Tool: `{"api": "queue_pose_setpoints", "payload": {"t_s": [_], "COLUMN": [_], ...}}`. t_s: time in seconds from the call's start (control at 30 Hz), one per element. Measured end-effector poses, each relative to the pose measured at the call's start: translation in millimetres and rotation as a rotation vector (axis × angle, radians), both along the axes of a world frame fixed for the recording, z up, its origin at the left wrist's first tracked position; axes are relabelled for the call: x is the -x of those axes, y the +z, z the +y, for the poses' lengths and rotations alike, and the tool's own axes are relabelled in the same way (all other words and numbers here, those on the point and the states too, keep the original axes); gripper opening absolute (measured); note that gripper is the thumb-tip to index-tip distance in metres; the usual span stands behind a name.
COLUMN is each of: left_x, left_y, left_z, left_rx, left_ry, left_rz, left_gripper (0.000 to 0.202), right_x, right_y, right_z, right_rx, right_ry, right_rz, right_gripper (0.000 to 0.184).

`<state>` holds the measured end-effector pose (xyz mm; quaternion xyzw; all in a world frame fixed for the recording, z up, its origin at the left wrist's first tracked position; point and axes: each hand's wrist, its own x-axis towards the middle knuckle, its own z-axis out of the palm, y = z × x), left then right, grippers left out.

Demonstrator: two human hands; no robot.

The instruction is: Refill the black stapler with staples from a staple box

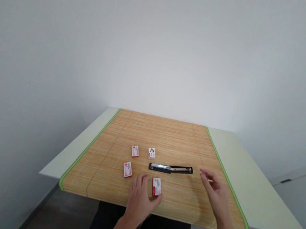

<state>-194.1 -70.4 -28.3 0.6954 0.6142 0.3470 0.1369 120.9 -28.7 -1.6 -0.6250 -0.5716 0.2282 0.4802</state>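
In the head view, we see the stapler (170, 169) opened flat on the mat (164, 134), while the three far boxes (127, 169) seem unopened. Our left hand (138, 202) spreads wide around the nearest box (156, 187); our right hand (218, 195) narrows beside the stapler, perhaps empty, we cannot tell.

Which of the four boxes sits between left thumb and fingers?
The front-right box, closest to the mat's near edge. The front-left box, back-left box and back-right box lie outside the left hand's gap.
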Motion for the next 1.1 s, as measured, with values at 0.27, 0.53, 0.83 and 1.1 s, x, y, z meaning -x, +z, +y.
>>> {"api": "queue_pose_setpoints", "payload": {"t_s": [0.27, 0.53, 0.83, 1.1], "left_x": [11, 34, 46, 52], "left_y": [7.8, 2.6, -3.8, -2.5], "left_z": [16, 28, 37, 41], "left_rx": [0.068, 0.108, 0.151, 0.193], "left_ry": [-0.223, -0.345, -0.404, -0.418], "left_rz": [0.048, -0.032, -0.083, -0.095], "left_gripper": [0.039, 0.032, 0.035, 0.028], "right_x": [93, 109, 104, 91], "right_y": [-33.0, -46.5, -38.3, -23.7], "right_z": [-20, -24, -17, -3], "right_rx": [0.033, -0.013, 0.037, 0.097], "right_ry": [0.365, 0.283, 0.359, 0.520], "right_rz": [-0.202, -0.310, -0.325, -0.347], "right_gripper": [0.029, 0.014, 0.027, 0.031]}}
